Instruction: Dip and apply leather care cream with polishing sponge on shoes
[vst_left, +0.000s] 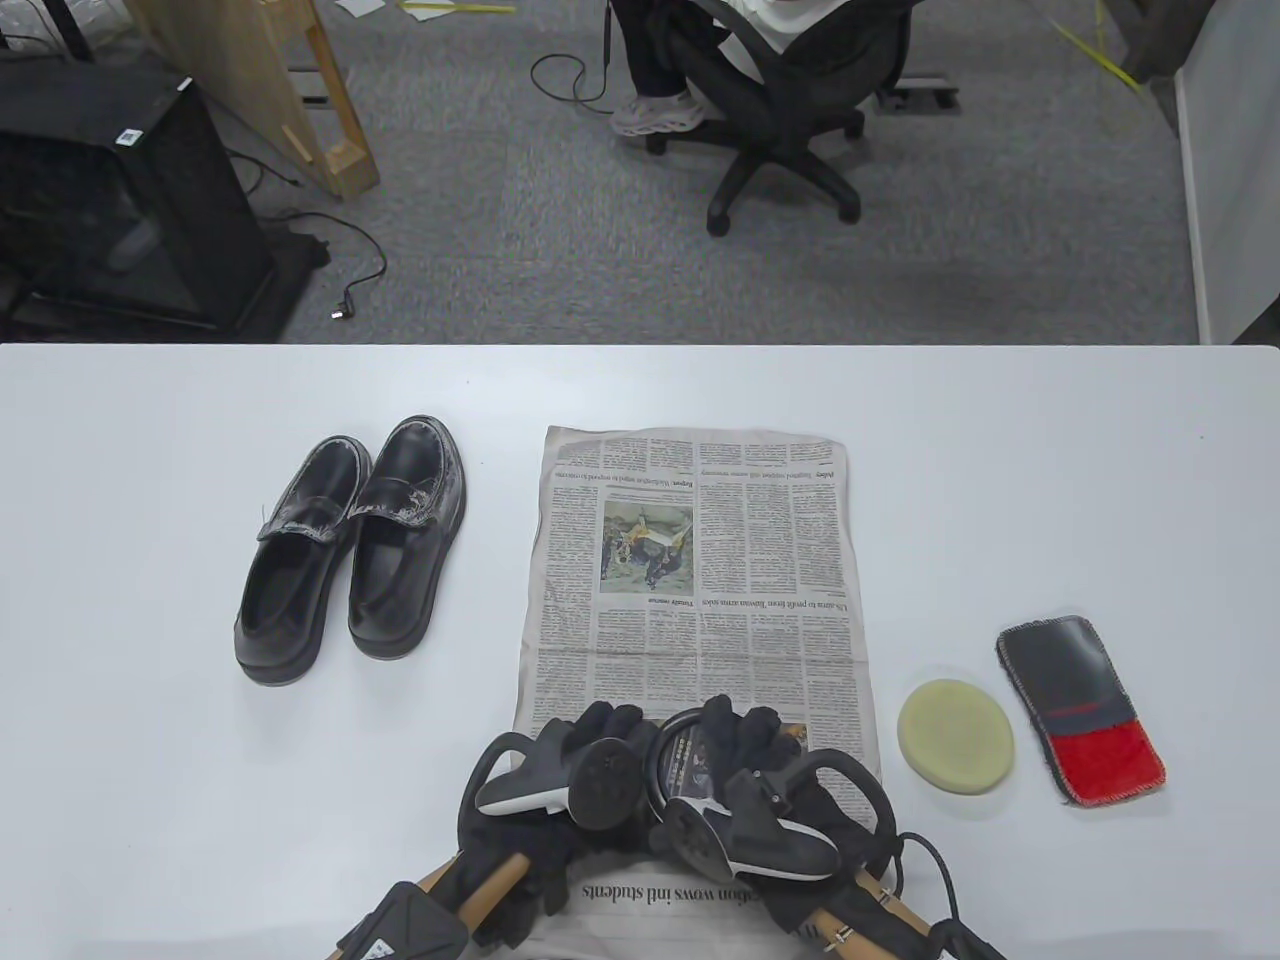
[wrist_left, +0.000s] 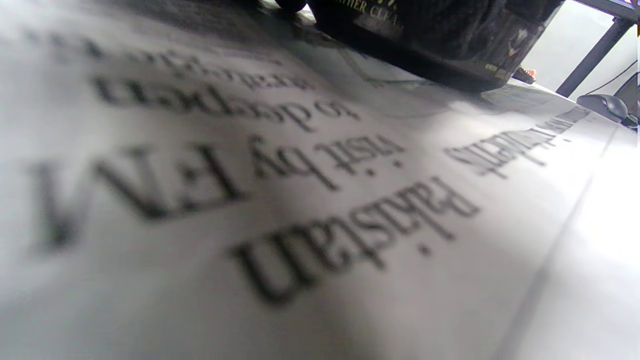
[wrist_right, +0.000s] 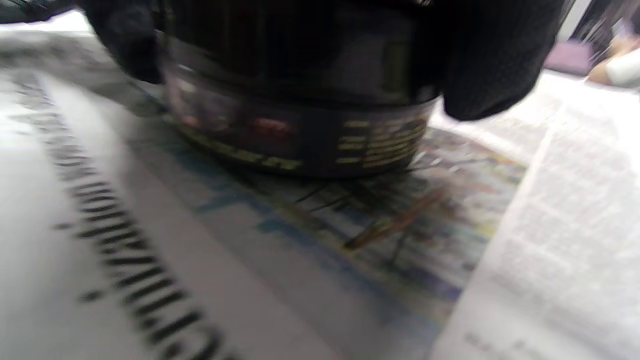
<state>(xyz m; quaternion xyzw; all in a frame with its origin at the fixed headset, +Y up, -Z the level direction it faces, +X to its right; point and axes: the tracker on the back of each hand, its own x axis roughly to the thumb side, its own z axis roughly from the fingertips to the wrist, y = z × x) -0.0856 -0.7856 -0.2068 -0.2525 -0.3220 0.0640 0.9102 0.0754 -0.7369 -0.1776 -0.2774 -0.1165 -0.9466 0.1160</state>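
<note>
**A:** Table view first: both your hands are at the near edge of the newspaper (vst_left: 695, 590), closed around the cream jar (vst_left: 682, 762). Your left hand (vst_left: 570, 775) curls round its left side, your right hand (vst_left: 745, 775) round its right. I'd judge you're on the opening step, getting the lid off, though I can't tell whether it's loosened yet.

**B:** And the jar itself, is it lifted?

**A:** The right wrist view shows it sitting on the paper, on a coloured photo, with your gloved fingers (wrist_right: 500, 60) wrapped over its upper part. That view is blurred, so take that as probable only.

**B:** What comes next, then?

**A:** You'll need one hand to steady the jar and the other free to reach right for the polishing sponge (vst_left: 956, 738), the pale yellow round pad lying on the table, just left of the red and grey cloth (vst_left: 1080, 708). The shoes (vst_left: 350, 550), a black pair with whitish scuffs, stand well apart on the far left, untouched.

**B:** Anything readable?

**A:** On the jar, the left wrist view catches part of gold lettering, something like "THER CLEA", likely "leather cleaner" or similar. The newspaper reads "Pakistan" and "visit by" there; near your wrists in the table view the headline ends "wows intl students". The jar's small gold print is illegible.
</note>
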